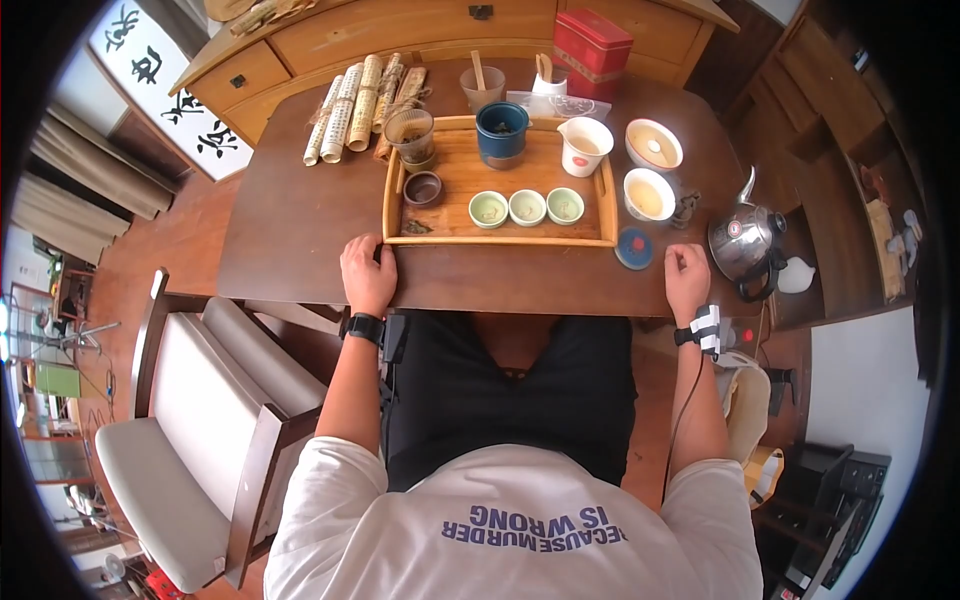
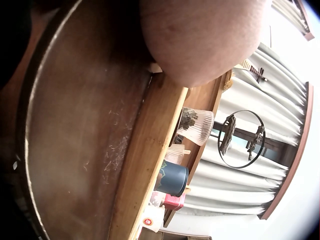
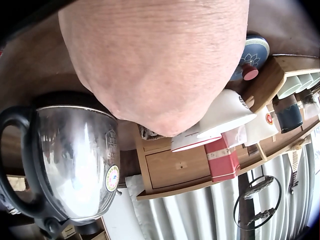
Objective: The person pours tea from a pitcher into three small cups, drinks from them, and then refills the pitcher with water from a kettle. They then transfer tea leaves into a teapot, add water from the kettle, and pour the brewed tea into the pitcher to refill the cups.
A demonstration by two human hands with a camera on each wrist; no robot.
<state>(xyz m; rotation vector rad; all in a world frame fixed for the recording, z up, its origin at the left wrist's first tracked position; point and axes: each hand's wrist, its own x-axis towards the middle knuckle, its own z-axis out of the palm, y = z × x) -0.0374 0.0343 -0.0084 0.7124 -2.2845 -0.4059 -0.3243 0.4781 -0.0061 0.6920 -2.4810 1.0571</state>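
Note:
My left hand point(image 1: 368, 274) rests at the table's front edge, beside the near left corner of a wooden tea tray point(image 1: 500, 241). My right hand point(image 1: 687, 280) rests on the same edge with fingers loosely curled, near a blue lid point(image 1: 633, 248) with a red knob. Neither hand holds anything. On the tray stand a blue cup point(image 1: 502, 140), a white pitcher point(image 1: 584, 148), a ribbed glass point(image 1: 409, 134) with dark leaves, a small brown cup point(image 1: 423, 189) and a row of pale green cups point(image 1: 527, 208). In the wrist views the backs of the hands hide the fingers.
A steel kettle point(image 1: 742, 243) stands right of my right hand. Two white bowls point(image 1: 650, 194) sit beside the tray. Behind it are paper scrolls point(image 1: 364, 103), a glass point(image 1: 482, 88) with a wooden stick and a red tin point(image 1: 592, 50). A chair point(image 1: 220, 410) stands at left.

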